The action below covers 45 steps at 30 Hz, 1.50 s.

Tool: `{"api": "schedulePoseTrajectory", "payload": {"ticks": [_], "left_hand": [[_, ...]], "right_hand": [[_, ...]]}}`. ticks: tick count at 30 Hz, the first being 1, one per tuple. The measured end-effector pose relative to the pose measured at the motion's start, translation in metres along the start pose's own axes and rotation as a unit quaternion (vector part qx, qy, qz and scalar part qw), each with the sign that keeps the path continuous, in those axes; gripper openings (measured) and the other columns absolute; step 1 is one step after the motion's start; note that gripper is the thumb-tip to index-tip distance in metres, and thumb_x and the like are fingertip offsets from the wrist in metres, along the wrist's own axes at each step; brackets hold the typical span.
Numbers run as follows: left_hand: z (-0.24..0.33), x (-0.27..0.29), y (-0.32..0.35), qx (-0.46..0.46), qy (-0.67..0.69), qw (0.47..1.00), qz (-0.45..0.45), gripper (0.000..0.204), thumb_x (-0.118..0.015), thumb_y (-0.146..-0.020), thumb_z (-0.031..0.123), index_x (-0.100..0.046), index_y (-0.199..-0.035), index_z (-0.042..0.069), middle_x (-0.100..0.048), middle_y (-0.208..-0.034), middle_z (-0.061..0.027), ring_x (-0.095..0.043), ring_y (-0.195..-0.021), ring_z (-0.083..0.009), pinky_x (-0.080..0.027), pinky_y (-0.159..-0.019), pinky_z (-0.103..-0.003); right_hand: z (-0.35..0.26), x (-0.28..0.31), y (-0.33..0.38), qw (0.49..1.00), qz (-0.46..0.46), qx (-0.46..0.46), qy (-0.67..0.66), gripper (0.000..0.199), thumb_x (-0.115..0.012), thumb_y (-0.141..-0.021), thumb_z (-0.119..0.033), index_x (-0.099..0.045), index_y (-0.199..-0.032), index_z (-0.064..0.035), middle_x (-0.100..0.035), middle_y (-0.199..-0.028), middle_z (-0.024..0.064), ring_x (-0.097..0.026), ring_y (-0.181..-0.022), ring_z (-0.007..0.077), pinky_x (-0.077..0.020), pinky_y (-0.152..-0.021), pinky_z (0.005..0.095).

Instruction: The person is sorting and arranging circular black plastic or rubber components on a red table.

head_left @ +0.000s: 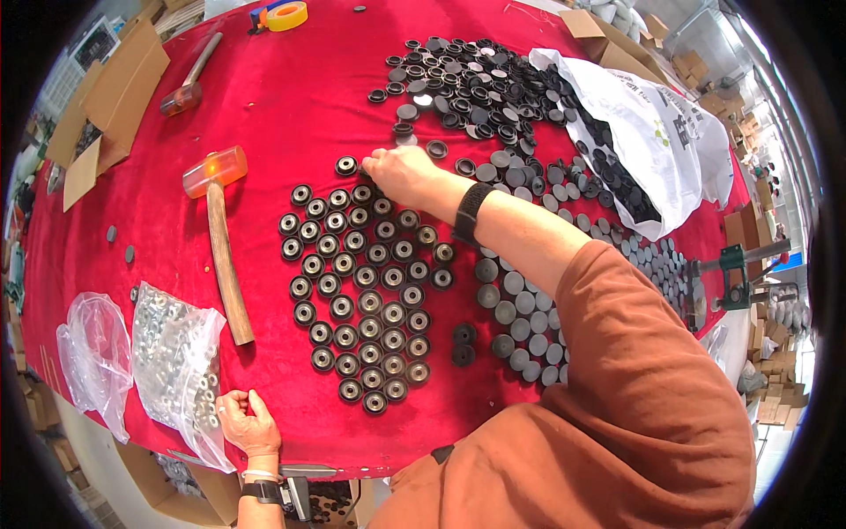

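Observation:
My right hand (404, 179) reaches across to the far edge of a group of black round wheels with metal centres (370, 302). Its fingers are pinched together, and a dark bit shows under the fingertips, too hidden to name. Just left of those fingertips lies a single black wheel (346, 166). At the near left my left hand (250, 428) rests by a clear plastic bag of small metal rings (174, 361). Thumb and fingers are apart there, with nothing seen between them.
A mallet (226, 256) and a hammer (189, 81) lie left on the red cloth (264, 106). Black caps (476, 84) pile up far right, beside a white bag (643, 132). Grey discs (520, 309) spread under my right arm. A green clamp (733, 275) stands at the right edge.

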State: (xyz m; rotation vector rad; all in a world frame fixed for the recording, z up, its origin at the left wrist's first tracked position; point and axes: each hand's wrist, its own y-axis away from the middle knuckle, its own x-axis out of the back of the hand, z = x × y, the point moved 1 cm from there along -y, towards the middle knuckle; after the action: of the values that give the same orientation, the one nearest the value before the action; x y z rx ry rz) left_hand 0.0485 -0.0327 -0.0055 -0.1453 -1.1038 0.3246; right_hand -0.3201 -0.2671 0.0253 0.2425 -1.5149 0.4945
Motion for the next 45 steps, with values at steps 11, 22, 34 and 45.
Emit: {"api": "schedulePoseTrajectory", "payload": {"ticks": [11, 22, 34, 45], "left_hand": [[-0.001, 0.0, -0.001, 0.01, -0.003, 1.0, -0.007, 0.012, -0.061, -0.075, 0.003, -0.049, -0.075, 0.003, -0.045, -0.074, -0.0077, -0.047, -0.064, -0.0211, -0.04, -0.059, -0.033], [0.0, 0.002, -0.001, -0.021, -0.031, 0.999, -0.02, 0.011, -0.057, -0.08, 0.007, -0.048, -0.078, 0.001, -0.043, -0.074, -0.0082, -0.045, -0.063, -0.0199, -0.037, -0.056, -0.032], [-0.008, -0.006, 0.001, -0.035, -0.028, 0.999, -0.016, 0.012, -0.056, -0.083, 0.012, -0.048, -0.08, 0.003, -0.045, -0.073, -0.0064, -0.044, -0.062, -0.0198, -0.038, -0.058, -0.032], [-0.009, -0.002, 0.003, -0.02, -0.036, 0.999, -0.015, 0.013, -0.057, -0.083, 0.011, -0.047, -0.078, 0.003, -0.044, -0.072, -0.0069, -0.042, -0.062, -0.0207, -0.037, -0.058, -0.033]], "right_hand": [[-0.002, -0.03, 0.01, 0.99, 0.078, 0.112, 0.047, 0.041, -0.049, -0.076, -0.017, -0.051, -0.106, 0.0111, -0.057, -0.096, 0.0253, -0.061, -0.08, 0.0318, -0.0484, -0.068, 0.0399], [-0.006, -0.011, 0.003, 0.981, -0.134, 0.126, 0.069, 0.044, -0.052, -0.071, -0.017, -0.051, -0.105, 0.0111, -0.056, -0.099, 0.032, -0.06, -0.083, 0.0383, -0.0486, -0.077, 0.0501], [0.11, 0.042, 0.083, 0.933, -0.057, -0.354, -0.014, 0.021, -0.056, -0.078, -0.022, -0.067, -0.093, -0.0134, -0.066, -0.093, 0.0076, -0.064, -0.085, 0.0231, -0.0496, -0.075, 0.0386], [0.16, 0.041, 0.11, 0.935, -0.09, -0.339, -0.05, 0.036, -0.074, -0.067, -0.035, -0.069, -0.094, -0.011, -0.066, -0.091, 0.0138, -0.064, -0.085, 0.0311, -0.0507, -0.076, 0.0383]]}}
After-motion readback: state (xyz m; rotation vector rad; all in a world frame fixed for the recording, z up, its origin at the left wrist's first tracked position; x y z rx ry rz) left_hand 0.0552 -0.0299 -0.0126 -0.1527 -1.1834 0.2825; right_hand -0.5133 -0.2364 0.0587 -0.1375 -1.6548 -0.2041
